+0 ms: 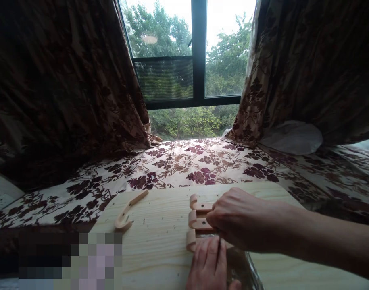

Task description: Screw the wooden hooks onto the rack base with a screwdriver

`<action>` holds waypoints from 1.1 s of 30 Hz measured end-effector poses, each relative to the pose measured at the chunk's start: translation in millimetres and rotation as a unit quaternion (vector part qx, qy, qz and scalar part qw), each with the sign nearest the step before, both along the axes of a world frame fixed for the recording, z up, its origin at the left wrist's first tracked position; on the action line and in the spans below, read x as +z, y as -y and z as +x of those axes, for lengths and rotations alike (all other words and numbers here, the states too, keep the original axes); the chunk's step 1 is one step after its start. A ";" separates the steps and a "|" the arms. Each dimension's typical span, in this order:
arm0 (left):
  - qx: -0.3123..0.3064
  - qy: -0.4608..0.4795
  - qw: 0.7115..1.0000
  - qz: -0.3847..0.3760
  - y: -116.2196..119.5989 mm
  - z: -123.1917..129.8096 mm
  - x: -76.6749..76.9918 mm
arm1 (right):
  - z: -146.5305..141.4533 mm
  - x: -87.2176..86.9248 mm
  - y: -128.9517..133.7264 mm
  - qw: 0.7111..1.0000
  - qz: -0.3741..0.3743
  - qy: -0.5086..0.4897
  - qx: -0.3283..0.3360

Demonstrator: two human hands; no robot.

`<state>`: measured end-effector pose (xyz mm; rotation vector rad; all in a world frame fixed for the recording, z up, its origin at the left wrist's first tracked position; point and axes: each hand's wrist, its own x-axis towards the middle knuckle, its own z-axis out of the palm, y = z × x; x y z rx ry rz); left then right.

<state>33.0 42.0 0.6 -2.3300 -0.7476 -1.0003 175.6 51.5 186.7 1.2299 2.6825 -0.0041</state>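
Note:
Three curved wooden hooks (192,218) lie side by side on the pale wooden board (154,257), with dark screw heads in the upper two. My left hand (207,262) presses its fingers on the nearest hook, beside a clear plastic bag (243,266). Above it, my right hand (229,217) is closed in a fist around a thin dark tool, whose shaft points down toward my left fingers; most of it is hidden. A separate wooden hook (124,215) lies at the board's left, with small dark screws scattered between.
Floral cloth (199,161) covers the surface behind the board, up to a window (199,52) between dark patterned curtains. A white rounded item (293,137) lies at the right. A blurred patch covers the lower left.

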 end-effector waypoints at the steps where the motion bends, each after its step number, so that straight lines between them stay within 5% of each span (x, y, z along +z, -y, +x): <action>1: -0.001 -0.008 1.000 -0.004 -0.7 -1.2 -2.8 | -0.7 -0.5 -0.6 1.000 0.001 0.015 -0.020; 5: -0.008 -0.053 0.998 -0.018 -3.5 -6.4 -17.7 | -0.5 0.9 -0.9 0.997 0.006 0.034 -0.068; 9: -0.005 -0.064 0.997 -0.035 -2.1 -6.8 -24.5 | -0.3 4.5 1.7 1.000 0.007 -0.016 -0.023; 12: -0.001 -0.051 0.998 -0.040 0.2 -5.5 -22.1 | -2.4 4.5 2.5 1.000 -0.002 -0.016 -0.002; 19: -0.023 -0.024 0.999 -0.035 2.0 -3.8 -10.3 | -1.1 0.9 -1.2 0.996 0.002 0.030 -0.083; 24: -0.019 -0.021 0.998 -0.055 4.9 -5.5 -3.6 | 0.2 2.6 1.6 1.000 0.010 -0.006 -0.006; 28: -0.032 -0.040 0.993 -0.108 8.7 -5.1 -3.6 | -2.0 3.4 1.3 0.999 0.005 0.021 -0.025; 33: -0.007 0.076 0.989 -0.125 13.5 6.8 -12.2 | -0.2 5.1 -0.8 0.998 0.009 0.028 -0.054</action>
